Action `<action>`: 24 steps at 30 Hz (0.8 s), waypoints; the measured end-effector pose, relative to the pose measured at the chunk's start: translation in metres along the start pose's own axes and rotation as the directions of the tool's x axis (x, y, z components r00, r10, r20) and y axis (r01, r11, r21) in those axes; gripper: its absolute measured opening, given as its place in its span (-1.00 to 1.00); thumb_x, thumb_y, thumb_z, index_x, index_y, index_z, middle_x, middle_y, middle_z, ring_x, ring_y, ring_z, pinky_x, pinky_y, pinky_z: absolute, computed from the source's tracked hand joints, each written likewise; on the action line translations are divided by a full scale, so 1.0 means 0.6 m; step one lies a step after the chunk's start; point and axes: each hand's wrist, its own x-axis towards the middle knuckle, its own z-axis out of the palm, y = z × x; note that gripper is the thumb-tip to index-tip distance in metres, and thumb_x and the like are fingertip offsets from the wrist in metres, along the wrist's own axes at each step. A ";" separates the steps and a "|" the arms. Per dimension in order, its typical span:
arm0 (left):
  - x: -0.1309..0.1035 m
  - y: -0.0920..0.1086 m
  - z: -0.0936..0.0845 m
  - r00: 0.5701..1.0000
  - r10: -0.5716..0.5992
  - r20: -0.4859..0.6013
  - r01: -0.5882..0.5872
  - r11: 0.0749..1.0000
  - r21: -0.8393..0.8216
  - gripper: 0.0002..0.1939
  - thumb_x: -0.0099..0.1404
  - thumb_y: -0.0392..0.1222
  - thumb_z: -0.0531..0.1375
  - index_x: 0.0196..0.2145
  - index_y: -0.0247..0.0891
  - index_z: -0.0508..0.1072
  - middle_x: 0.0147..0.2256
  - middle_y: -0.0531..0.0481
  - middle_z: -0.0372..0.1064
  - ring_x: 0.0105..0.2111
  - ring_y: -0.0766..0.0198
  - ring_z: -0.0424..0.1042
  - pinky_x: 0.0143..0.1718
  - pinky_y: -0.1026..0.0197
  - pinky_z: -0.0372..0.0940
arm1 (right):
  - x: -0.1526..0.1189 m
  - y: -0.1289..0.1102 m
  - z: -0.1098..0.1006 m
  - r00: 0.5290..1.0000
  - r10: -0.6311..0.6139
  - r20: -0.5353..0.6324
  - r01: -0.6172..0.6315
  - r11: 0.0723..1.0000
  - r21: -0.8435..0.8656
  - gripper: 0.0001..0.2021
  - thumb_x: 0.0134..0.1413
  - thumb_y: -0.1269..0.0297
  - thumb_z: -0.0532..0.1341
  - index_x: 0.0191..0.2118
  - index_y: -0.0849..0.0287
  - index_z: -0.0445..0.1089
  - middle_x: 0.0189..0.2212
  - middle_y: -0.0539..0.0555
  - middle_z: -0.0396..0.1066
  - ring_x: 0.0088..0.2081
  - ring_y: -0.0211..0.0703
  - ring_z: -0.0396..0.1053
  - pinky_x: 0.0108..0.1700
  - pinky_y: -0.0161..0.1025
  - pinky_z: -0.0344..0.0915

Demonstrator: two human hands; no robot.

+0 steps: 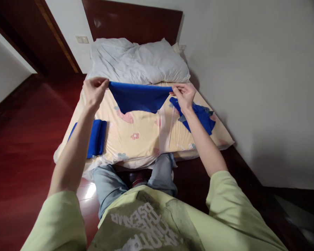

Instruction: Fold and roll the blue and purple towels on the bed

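A blue cloth (141,97) is stretched in the air above the bed, its top edge taut and its lower part hanging down. My left hand (95,91) pinches its left top corner, and my right hand (183,94) pinches the right one. Folded blue fabric (96,138) lies on the bed at the left, partly behind my left forearm. On the right side of the bed, a crumpled blue cloth (202,118) is partly covered by my right forearm.
The bed (134,148) has a cream floral sheet, with a grey-white bundle of bedding (138,61) against the dark headboard (136,21). A white wall (264,87) stands at the right, a dark door (23,31) at the upper left.
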 end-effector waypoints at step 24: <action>-0.635 -0.261 0.149 0.685 -0.638 0.353 0.614 0.766 0.193 -0.51 0.15 0.29 0.17 -0.27 -0.18 0.58 -0.32 -0.15 0.62 -0.18 -0.12 0.61 -0.11 0.00 0.45 | -0.614 0.248 -0.022 0.566 0.824 -0.033 -0.824 0.562 -0.076 -0.64 -0.17 -0.06 0.48 -0.40 0.14 0.55 -0.55 0.03 0.55 -0.43 -0.07 0.54 -0.31 -0.19 0.48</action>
